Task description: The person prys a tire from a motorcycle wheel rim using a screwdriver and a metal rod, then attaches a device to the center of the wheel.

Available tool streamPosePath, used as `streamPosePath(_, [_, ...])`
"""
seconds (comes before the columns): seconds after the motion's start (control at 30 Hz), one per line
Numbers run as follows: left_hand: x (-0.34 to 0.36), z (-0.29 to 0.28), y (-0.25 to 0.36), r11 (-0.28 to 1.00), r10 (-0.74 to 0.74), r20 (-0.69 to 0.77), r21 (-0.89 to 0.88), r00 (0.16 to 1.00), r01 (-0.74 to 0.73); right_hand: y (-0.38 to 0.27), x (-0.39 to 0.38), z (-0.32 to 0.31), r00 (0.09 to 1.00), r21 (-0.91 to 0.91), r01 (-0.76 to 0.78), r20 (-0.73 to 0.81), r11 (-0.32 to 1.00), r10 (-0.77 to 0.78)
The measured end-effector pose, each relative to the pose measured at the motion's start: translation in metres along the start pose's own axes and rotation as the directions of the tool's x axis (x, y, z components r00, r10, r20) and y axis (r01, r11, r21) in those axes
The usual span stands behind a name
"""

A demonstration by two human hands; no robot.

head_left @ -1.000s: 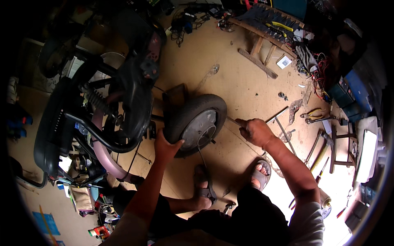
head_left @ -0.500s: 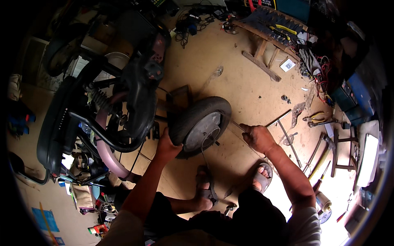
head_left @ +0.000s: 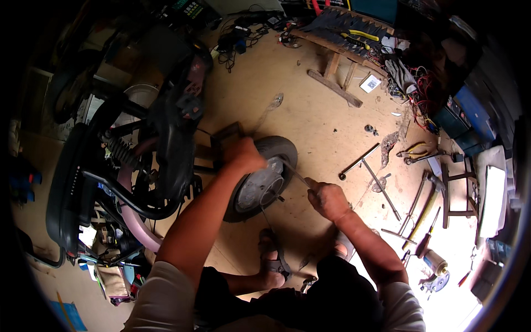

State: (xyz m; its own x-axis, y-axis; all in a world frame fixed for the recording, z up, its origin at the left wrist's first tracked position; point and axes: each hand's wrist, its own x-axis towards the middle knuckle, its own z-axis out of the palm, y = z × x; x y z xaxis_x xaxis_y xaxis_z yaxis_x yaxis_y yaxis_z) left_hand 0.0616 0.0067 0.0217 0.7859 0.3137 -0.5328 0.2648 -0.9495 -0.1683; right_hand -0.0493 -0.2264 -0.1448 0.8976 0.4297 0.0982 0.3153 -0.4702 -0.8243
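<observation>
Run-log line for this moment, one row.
left hand: on wheel | right hand: gripping metal rod, tip at wheel | T-shaped wrench: on floor

On the floor before me, a person's left hand [head_left: 246, 156] is resting over the tyre of a wheel [head_left: 255, 191]; the right hand [head_left: 329, 200] is gripping a thin metal bar [head_left: 297, 174] angled to its rim. A T-shaped wrench [head_left: 371, 170] is lying nearby.
</observation>
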Motion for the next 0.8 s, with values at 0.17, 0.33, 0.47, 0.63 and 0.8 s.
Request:
streamPosePath(0.17, [-0.014, 0.023, -0.017, 0.986, 0.137, -0.162, -0.073, 0.977, -0.150, 0.002, -0.022, -0.006, 0.997, -0.023, 0.045, -0.058, 0.999, -0.047])
streamPosePath(0.33, [-0.054, 0.037, -0.035, 0.872, 0.190, -0.255, -0.400, 0.948, -0.283, -0.015, -0.026, -0.047, 0.993, -0.226, 0.115, 0.014, 0.967, -0.115])
streamPosePath(0.47, [-0.053, 0.051, -0.062, 0.790, 0.187, -0.349, -0.502, 0.918, -0.352, -0.027, -0.012, -0.052, 0.981, -0.359, 0.187, 0.110, 0.914, -0.158])
streamPosePath(0.63, [-0.021, 0.046, -0.096, 0.697, 0.213, -0.201, -0.654, 0.956, -0.293, -0.029, 0.008, -0.025, 0.959, -0.326, 0.281, 0.055, 0.903, -0.278])
streamPosePath(0.8, [-0.001, 0.036, -0.111, 0.843, 0.191, -0.249, -0.455, 0.949, -0.289, -0.020, 0.036, -0.012, 0.931, -0.270, 0.356, 0.022, 0.895, -0.364])
